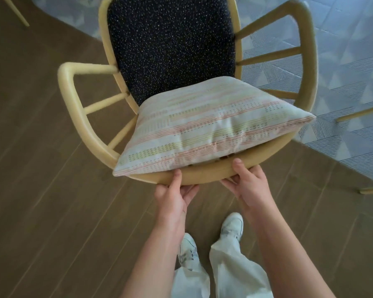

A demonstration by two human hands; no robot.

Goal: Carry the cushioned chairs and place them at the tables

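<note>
Chair [181, 177] front rail gripped by left hand [172, 194] and right hand [249, 183]; keep level so cushion [202, 127] stays seated.

Brown wood-plank floor [52, 211] fills the left and near part of the view. A grey-blue rug with a pale triangle pattern [342, 67] covers the far right. Thin yellow wooden furniture legs show at the far left [16, 12] and right edge [362, 112].
</note>
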